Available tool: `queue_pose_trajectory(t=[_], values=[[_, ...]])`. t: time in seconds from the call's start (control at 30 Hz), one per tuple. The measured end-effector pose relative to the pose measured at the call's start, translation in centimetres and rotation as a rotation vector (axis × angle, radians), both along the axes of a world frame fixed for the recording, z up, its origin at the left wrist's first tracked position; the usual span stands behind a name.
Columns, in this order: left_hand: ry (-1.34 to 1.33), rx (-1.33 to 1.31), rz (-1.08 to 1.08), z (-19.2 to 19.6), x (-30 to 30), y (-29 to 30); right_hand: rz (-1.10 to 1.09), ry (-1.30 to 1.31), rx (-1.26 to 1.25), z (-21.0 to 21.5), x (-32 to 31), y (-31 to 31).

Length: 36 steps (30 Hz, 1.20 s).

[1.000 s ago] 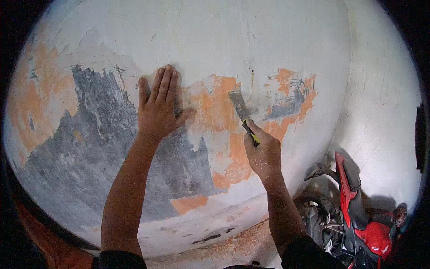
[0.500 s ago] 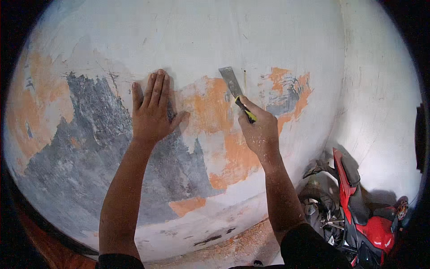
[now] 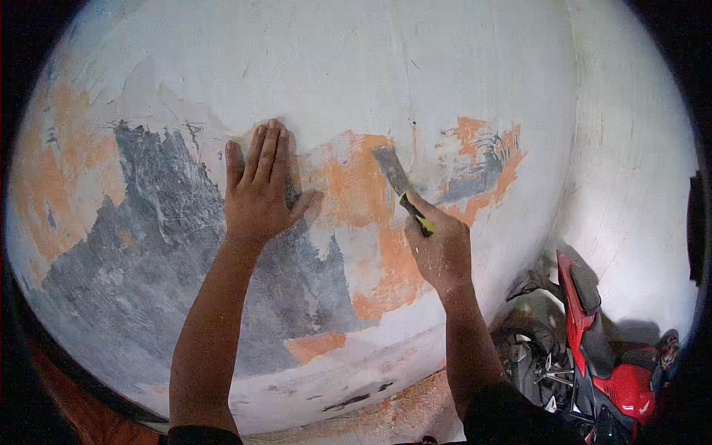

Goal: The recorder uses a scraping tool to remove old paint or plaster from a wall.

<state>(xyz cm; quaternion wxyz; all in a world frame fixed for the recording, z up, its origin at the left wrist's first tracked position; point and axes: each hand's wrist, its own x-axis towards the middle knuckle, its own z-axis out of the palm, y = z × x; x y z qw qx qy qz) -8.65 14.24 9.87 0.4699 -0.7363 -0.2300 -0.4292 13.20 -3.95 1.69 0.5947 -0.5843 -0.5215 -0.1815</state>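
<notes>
White plastered wall [image 3: 356, 67], patched orange and grey, fills our view. Red motorcycle [image 3: 593, 356] parked lower right. Our left hand [image 3: 261, 189], fingers spread, flat on wall. Our right hand [image 3: 439, 248] clenched round flat metal scraper with yellow-black handle [image 3: 400, 185], blade against orange patch.

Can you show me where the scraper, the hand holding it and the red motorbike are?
scraper [image 3: 391, 169]: head view, on its flat metal blade.
right hand [image 3: 439, 248]: head view, back of the hand.
red motorbike [image 3: 586, 326]: head view, on its red body.
</notes>
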Motion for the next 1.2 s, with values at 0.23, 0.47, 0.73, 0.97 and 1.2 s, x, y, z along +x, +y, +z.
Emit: queue_pose_trajectory(t=[0.23, 0.47, 0.73, 0.97, 1.2], values=[[-0.006, -0.021, -0.027, 0.1, 0.1, -0.2, 0.013, 0.11, -0.117, 2.7, -0.9, -1.3], [-0.005, -0.01, -0.031, 0.3, 0.0, -0.3, 0.004, 0.096, -0.092, 2.6, -0.9, -1.7], [-0.006, -0.018, -0.017, 0.2, 0.0, -0.2, 0.034, 0.113, -0.056, 1.9, -0.9, -0.5], [0.005, -0.016, -0.051, 0.0, -0.1, -0.2, -0.032, 0.037, -0.061, 1.5, -0.7, 0.4], [0.018, -0.02, -0.057, -0.1, 0.0, -0.3, 0.009, 0.114, -0.088, 2.7, -1.1, -0.1]])
